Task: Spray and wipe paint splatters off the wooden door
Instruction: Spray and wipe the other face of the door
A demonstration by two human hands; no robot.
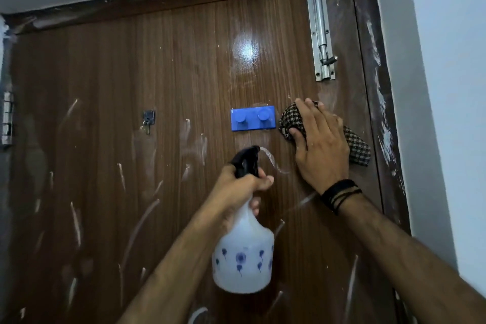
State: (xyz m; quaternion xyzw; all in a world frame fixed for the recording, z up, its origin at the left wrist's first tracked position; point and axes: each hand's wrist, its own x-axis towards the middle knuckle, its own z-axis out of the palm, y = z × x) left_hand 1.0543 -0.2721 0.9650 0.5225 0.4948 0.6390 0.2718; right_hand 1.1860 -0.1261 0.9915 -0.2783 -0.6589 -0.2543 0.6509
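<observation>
A brown wooden door fills the view, marked with several white paint streaks across its lower half. My left hand grips the neck of a white spray bottle with a black trigger head, its nozzle pointed at the door. A thin jet of liquid arcs from the nozzle toward the wood. My right hand presses a checked brown cloth flat against the door, right of the nozzle, fingers spread.
A blue plastic hook plate is fixed to the door just left of the cloth. A steel tower bolt runs down the upper right. A small dark hook sits left of centre. White wall borders the paint-smeared frame.
</observation>
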